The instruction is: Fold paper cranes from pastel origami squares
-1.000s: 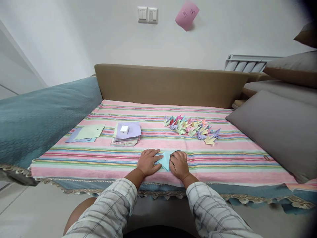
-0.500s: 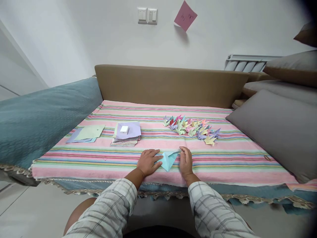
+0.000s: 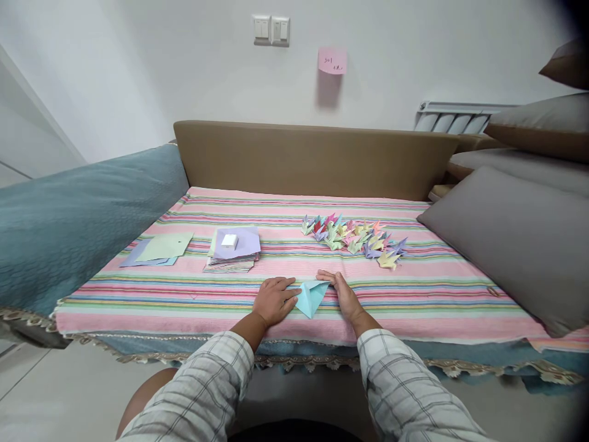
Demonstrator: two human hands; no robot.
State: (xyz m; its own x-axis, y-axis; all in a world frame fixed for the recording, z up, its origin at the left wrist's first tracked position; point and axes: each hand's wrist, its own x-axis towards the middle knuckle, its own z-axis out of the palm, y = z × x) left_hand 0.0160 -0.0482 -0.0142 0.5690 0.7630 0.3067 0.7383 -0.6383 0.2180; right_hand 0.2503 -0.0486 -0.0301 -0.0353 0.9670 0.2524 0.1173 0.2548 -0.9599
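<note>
Head cam: L hand palm down, spread flat, unclenched, fingertips on the near side of the folded lt-blue paper, which sits btwn both hands on the striped cloth, one corner pointing at the wearer. R hand has its fingers out straight along the paper's far edge; can't tell if it's pinching. Beyond R hand, a bunch of multicol. paper cranes. Beyond L hand, off to its left, paper stack w/ small white box on top; further left, loose sheets.

Blue paper lies partly folded (one flap raised).
</note>
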